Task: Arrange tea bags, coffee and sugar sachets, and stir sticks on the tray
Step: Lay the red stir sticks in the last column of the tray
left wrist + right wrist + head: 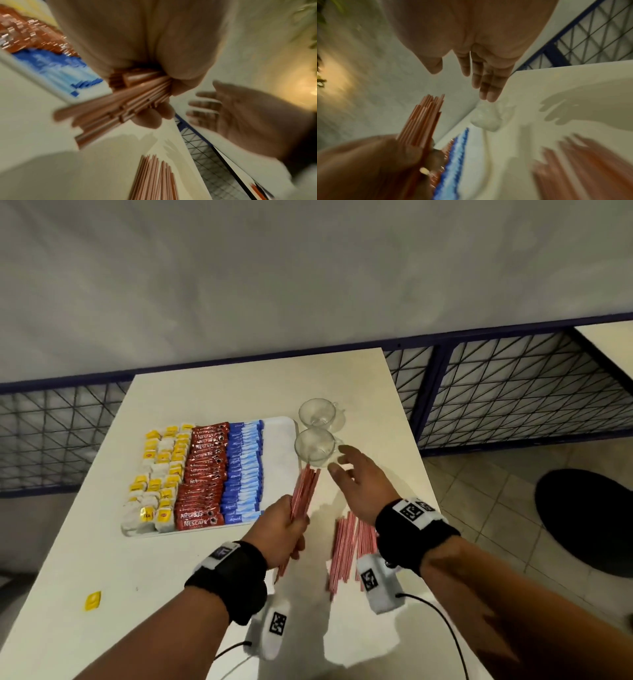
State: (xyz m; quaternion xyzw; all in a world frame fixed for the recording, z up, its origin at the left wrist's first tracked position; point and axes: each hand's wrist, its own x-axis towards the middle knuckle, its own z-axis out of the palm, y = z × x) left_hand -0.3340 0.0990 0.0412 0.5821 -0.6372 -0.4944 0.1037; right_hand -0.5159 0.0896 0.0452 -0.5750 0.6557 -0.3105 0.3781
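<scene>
Currently a bundle of red stir sticks (303, 496) is gripped in the left hand (279, 529), fingers curled round its middle, just beside the near right corner of the tray (279, 436). The bundle's long axis is tilted, its upper ends pointing away from the person toward the nearer glass cup (315, 445), its lower ends sticking out below the fist. The number of sticks in the bundle cannot be counted. The right hand (363, 486) is held empty, fingers straight and spread, to the right of the tray, its fingertips near the nearer cup; whether they touch it cannot be told. Two glass cups are seen just off the tray's right edge, the farther glass cup (317, 412) beyond the nearer. A loose pile of stir sticks (347, 546) lies on the desk (137, 559) nearer the person than the tray, long axes running roughly away from the person. On the tray, three blocks are laid side by side: yellow tea bags (161, 474) at the left, red coffee sachets (205, 474) in the middle, blue sugar sachets (245, 467) to their right, with a bare strip left at the tray's right side. One yellow tea bag tag (92, 600) lies alone on the desk, well apart from the tray's near left corner.
</scene>
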